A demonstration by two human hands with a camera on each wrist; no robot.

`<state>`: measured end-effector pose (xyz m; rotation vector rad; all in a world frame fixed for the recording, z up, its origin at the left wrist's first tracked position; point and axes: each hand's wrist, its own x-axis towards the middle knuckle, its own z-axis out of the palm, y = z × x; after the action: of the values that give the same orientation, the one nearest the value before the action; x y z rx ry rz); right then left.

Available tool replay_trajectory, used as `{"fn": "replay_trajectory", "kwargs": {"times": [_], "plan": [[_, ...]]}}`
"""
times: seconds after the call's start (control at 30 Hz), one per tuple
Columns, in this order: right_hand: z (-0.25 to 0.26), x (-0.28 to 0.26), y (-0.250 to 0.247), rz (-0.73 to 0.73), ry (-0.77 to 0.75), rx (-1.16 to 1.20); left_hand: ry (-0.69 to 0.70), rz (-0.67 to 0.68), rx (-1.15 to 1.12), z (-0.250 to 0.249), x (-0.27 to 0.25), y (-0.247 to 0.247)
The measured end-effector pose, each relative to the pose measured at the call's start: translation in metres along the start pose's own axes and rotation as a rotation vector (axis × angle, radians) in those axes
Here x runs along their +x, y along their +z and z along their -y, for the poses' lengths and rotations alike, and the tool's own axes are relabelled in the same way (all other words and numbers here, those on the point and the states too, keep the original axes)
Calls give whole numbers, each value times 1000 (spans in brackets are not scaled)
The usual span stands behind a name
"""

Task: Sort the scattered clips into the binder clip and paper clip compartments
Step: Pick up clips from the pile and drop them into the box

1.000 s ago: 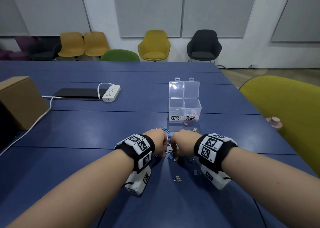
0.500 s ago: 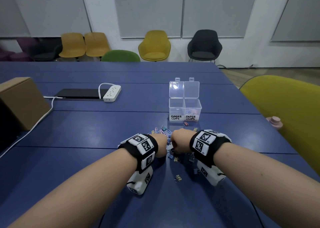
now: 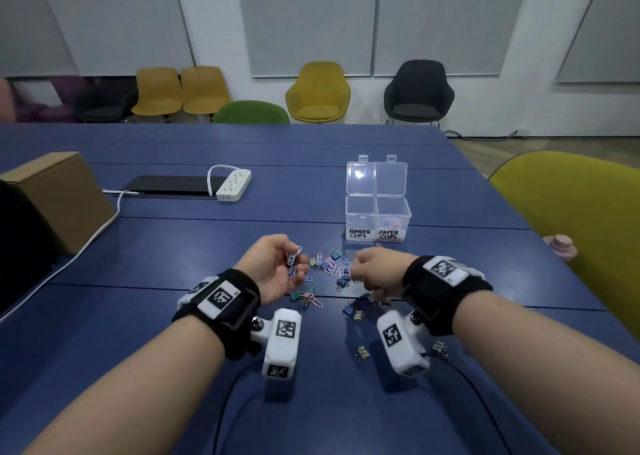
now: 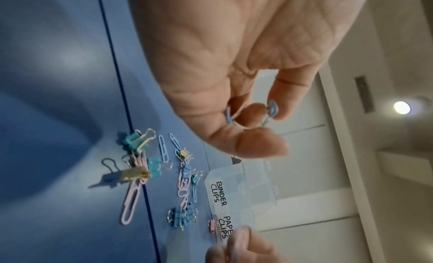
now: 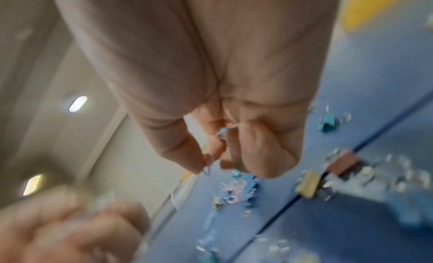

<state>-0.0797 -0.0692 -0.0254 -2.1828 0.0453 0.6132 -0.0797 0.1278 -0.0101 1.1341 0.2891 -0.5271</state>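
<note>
A pile of pastel paper clips and binder clips (image 3: 329, 267) lies scattered on the blue table (image 3: 173, 257) between my hands. My left hand (image 3: 294, 264) is lifted, palm turned up, pinching blue paper clips (image 4: 271, 109) between thumb and fingers. My right hand (image 3: 360, 274) hovers curled over the right of the pile and holds small paper clips (image 5: 221, 133) in its fingers. Behind stands the clear two-part box (image 3: 377, 219) with its lids up. The compartment labelled BINDER CLIPS (image 3: 360, 233) looks empty; the one labelled PAPER CLIPS (image 3: 389, 233) holds several coloured clips.
Loose binder clips (image 3: 362, 350) lie near my wrists. A white power strip (image 3: 233, 186) and a black flat device (image 3: 173, 184) sit at the back left, a cardboard box (image 3: 59, 198) at the left edge. A yellow chair (image 3: 581, 219) stands at the right.
My hands have drawn apart from the pile. The left hand has lifted and turned palm up with paper clips in its fingers; the right has shifted to the right, still curled.
</note>
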Motion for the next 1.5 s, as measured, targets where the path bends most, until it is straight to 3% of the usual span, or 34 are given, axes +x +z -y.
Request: {"fn": "replay_trajectory", "kwargs": {"times": [0.07,0.13,0.3,0.43,0.57,0.63,0.73,0.8,0.9,1.0,1.3,1.5], "plan": [[-4,-2,-2,16,-4,471,49,-47,-81,0,-2,-7],[-7,-6,-4,52,-43,722,94,-69,-96,3,-2,-13],[-12,-7,-5,119,-14,987,166,-33,-4,6,0,-27],[-6,0,-2,151,31,1012,148,-23,9,5,3,-31],[6,11,0,12,34,682,25,-19,-6,1,9,-27],[15,14,2,-43,10,225,-40,-5,95,2,11,-25],[27,21,5,-172,-138,-545,-4,-66,521,8,20,-22],[33,27,7,-203,-185,-760,92,-119,943,12,22,-20],[38,38,7,-187,-186,-895,174,-148,1392,18,24,-13],[41,48,9,-139,-155,-963,139,-187,1594,25,29,-7],[41,69,22,-115,-110,-892,102,-185,1681,29,39,-1],[40,64,21,-51,-33,-999,135,-174,1733,30,42,1]]}}
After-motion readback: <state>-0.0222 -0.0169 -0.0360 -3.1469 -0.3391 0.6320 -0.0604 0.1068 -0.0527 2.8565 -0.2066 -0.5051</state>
